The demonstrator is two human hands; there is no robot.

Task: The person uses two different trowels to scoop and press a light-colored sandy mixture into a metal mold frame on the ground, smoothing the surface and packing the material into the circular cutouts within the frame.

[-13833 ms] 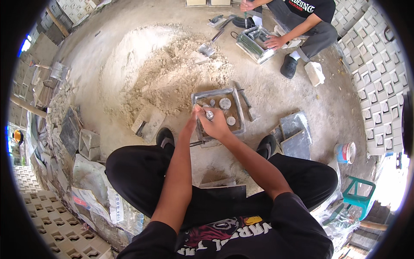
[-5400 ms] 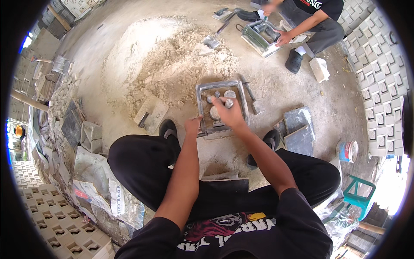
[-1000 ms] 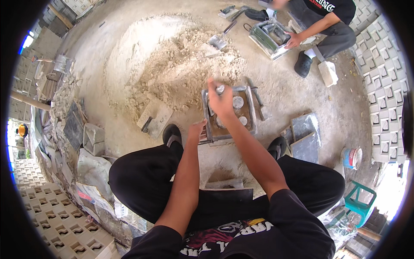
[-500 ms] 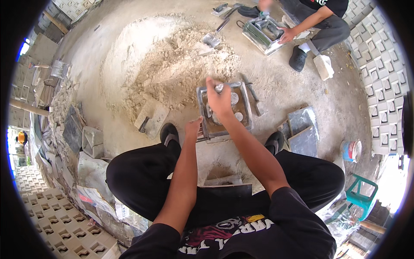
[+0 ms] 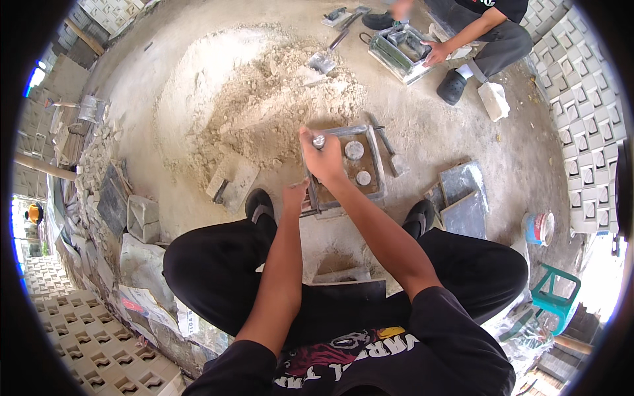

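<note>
In front of me on the floor sits a rectangular mould frame [image 5: 378, 162] packed with brown sand. Two pale round discs, an upper disc [image 5: 354, 150] and a lower disc [image 5: 363, 178], show on the sand's right side. My right hand [image 5: 325, 160] is a closed fist over the frame's left part, around a silver round-topped tool [image 5: 319, 141]. Only the tool's shiny top shows; its lower end is hidden. At the frame's near left corner, my left hand [image 5: 296, 196] is closed on the frame's edge, its fingers partly hidden.
A sand heap [image 5: 264, 99] with a trowel [image 5: 322, 63] lies beyond the frame. A hammer-like tool [image 5: 396, 164] rests beside its right edge. Grey slabs [image 5: 465, 204], a bucket [image 5: 538, 229] and a green stool [image 5: 556, 294] are at right. Far right, a co-worker's hand [image 5: 436, 53] holds another mould [image 5: 399, 56].
My right hand has moved left and slightly nearer with the silver-topped tool, uncovering more of the discs. My left hand stays at the frame's corner.
</note>
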